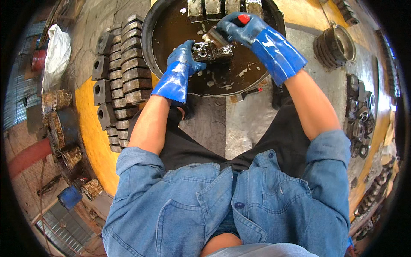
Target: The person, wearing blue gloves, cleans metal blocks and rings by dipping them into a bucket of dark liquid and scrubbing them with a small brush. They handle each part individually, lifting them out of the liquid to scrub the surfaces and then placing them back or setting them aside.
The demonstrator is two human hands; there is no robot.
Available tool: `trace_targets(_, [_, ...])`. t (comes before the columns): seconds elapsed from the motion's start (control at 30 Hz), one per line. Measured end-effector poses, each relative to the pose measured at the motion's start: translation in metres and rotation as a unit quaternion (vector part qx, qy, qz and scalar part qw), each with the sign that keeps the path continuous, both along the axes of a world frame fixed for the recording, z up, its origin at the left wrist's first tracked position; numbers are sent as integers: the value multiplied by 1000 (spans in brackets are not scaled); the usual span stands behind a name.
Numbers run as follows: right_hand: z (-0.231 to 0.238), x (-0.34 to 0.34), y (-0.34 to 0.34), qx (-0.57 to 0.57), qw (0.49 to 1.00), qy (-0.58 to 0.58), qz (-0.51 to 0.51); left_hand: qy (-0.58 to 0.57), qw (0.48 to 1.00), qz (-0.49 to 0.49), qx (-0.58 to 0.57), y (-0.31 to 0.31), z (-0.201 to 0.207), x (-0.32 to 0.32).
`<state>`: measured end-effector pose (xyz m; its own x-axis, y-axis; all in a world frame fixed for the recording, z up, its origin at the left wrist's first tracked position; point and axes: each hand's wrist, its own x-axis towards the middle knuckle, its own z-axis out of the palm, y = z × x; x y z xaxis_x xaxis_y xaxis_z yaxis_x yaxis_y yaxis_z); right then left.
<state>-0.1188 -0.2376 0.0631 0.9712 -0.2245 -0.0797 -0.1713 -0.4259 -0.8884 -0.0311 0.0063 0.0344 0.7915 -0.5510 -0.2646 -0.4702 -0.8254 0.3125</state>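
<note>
A wide black basin (147, 36) of murky brown liquid stands in front of me. My left hand (181, 60), in a long blue rubber glove, grips the left end of a dark, wet metal block (212, 52) with round holes in it. The block is over the liquid; whether something supports it from below is hidden. My right hand (245, 31), gloved the same way, is closed around a brush (218, 37) with a red handle end. Its bristles are at the block's upper side. Several more metal blocks (214, 9) sit at the basin's far edge.
Rows of stacked metal blocks (134, 64) line the left side, beside blocks with large holes (101, 92). Another brush (245, 95) lies on the floor by the basin's near rim. Metal rings (336, 46) and small metal parts (360, 115) are on the right. A white sack (58, 51) is far left.
</note>
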Motion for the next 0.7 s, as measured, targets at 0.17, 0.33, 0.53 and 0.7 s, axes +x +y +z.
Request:
trace_targets(0.17, [6,-4,0,-23,999,40,-26,2,1000,-27,5,-2,7,0])
trace_targets(0.33, [-6,-5,-3,-19,999,-29,-15,-7,1000,-21,-9,-1,0,-1])
trace_targets(0.53, [-5,-2,-10,-76,996,6,-37,10,1000,-6,-2,-3,4,0])
trace_targets(0.7, [-4,-14,5,-44,994,-87,38,5,1000,4,-15,0,-1,1])
